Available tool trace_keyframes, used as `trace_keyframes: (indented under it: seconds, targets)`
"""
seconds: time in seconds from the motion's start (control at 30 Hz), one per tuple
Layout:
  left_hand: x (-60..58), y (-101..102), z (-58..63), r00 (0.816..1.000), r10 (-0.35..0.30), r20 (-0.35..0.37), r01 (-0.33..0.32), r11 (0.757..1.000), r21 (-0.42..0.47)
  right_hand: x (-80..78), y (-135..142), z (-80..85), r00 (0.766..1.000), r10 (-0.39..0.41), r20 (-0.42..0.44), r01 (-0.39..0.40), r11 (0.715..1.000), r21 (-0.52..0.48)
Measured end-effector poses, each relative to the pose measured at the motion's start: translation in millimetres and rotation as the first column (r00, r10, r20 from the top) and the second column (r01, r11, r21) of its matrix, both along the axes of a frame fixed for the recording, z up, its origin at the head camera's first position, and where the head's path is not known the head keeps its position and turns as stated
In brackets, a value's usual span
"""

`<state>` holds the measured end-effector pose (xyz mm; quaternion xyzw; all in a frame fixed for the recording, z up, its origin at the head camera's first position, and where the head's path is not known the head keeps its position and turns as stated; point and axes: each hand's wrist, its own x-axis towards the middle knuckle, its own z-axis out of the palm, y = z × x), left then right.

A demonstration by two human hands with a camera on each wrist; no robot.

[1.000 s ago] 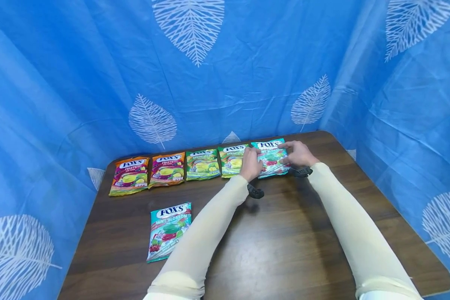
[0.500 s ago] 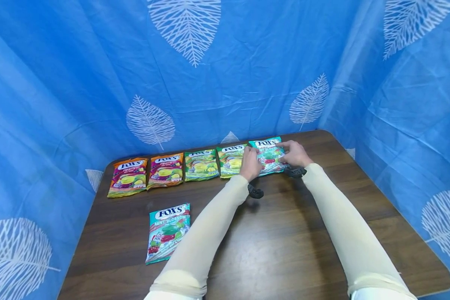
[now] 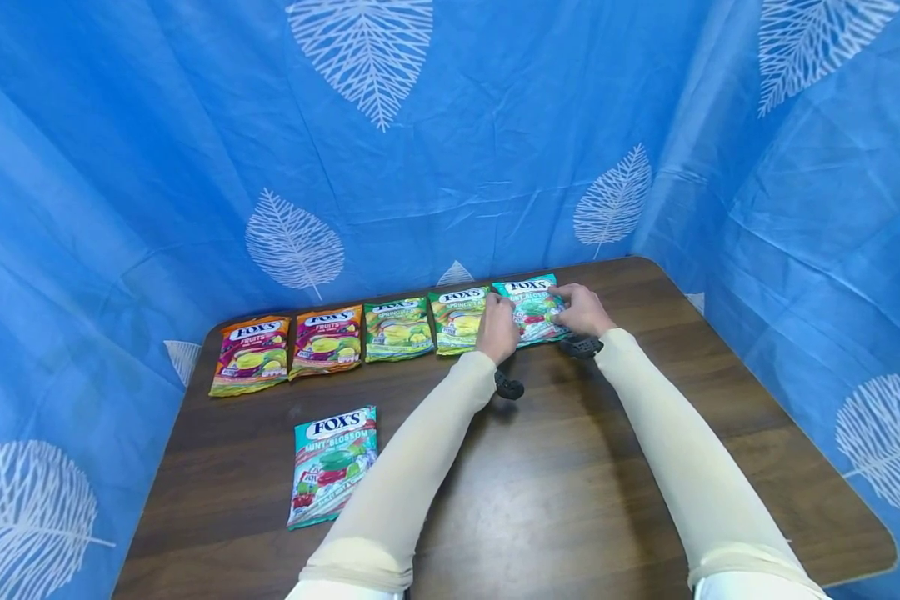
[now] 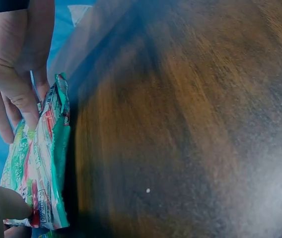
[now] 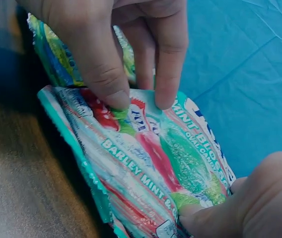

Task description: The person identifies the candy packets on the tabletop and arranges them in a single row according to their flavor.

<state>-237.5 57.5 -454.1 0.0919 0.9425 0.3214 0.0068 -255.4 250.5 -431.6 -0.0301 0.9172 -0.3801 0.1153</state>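
A teal mint candy bag (image 3: 536,310) lies at the right end of a row of candy bags along the table's back edge. My left hand (image 3: 498,329) pinches its left side, and my right hand (image 3: 583,311) holds its right side. In the right wrist view, the left thumb and fingers (image 5: 166,79) press at the bag's edge, while the right thumb (image 5: 205,218) lies on its printed face. Left of it lies a green spring tea candy bag (image 3: 459,325), partly covered by my left hand. In the left wrist view, the mint bag's lower seam (image 4: 60,168) faces the camera.
Another green candy bag (image 3: 397,331) and two orange fruit candy bags (image 3: 326,343) continue the row leftward. Nearer on the wooden table (image 3: 540,500) lies a second teal mint candy bag (image 3: 333,467), beside my left forearm. A blue leaf-print curtain (image 3: 420,183) hangs behind the table.
My right hand has shifted slightly left, and the mint bag between my hands has moved a little left with it. The head view has also drifted slightly. The other bags have stayed put.
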Motion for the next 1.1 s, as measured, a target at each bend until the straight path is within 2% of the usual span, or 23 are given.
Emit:
trace_keyframes:
  seconds: [0.13,0.33,0.47,0.6,0.73,0.77,0.83,0.87,1.0,1.07,1.1]
  targets:
    - [-5.2,-2,-8.1,1.0,0.006,-0.022,-0.006,1.0,0.017,1.8,-2,-0.3,1.0,-0.006,-0.005,0.006,1.0,-0.005]
    - [-18.7,-3,-34.0,0.994,-0.012,-0.105,0.019,0.997,0.071,4.0,1,-1.8,0.999,-0.001,-0.036,0.002,1.0,0.021]
    - [-28.1,-9,-46.2,0.982,-0.043,-0.184,0.046,0.999,0.009,5.6,-1,0.3,0.997,-0.008,-0.074,0.011,0.999,0.045]
    - [-34.1,-22,-48.9,0.976,-0.091,-0.2,0.083,0.995,-0.047,7.4,-9,4.3,0.992,-0.024,-0.125,0.035,0.996,0.083]
    - [-36.5,-42,-48.0,0.976,-0.121,-0.18,0.114,0.992,-0.049,11.9,-22,10.6,0.978,-0.025,-0.206,0.045,0.995,0.094]
    - [-35.2,-47,-46.3,0.976,-0.126,-0.176,0.122,0.992,-0.036,13.5,-26,12.4,0.974,-0.02,-0.226,0.042,0.995,0.092]
    - [-23.2,-59,-28.3,0.981,-0.135,-0.14,0.134,0.991,-0.02,17.6,-34,16.7,0.966,-0.003,-0.26,0.026,0.996,0.084]
    - [-21.3,-66,-25.6,0.98,-0.144,-0.135,0.143,0.99,-0.013,19.8,-38,19.1,0.962,0.009,-0.273,0.014,0.997,0.081]
    - [17.8,-91,27.4,0.983,-0.163,-0.085,0.166,0.986,0.019,30.1,-60,29.1,0.956,0.063,-0.288,-0.046,0.997,0.064]
    - [28.9,-102,39.0,0.984,-0.161,-0.082,0.164,0.986,0.031,36.2,-72,34.4,0.952,0.092,-0.29,-0.078,0.995,0.062]
    - [38.9,-105,52.1,0.985,-0.157,-0.071,0.16,0.987,0.028,38.9,-78,36.7,0.949,0.11,-0.294,-0.096,0.993,0.062]
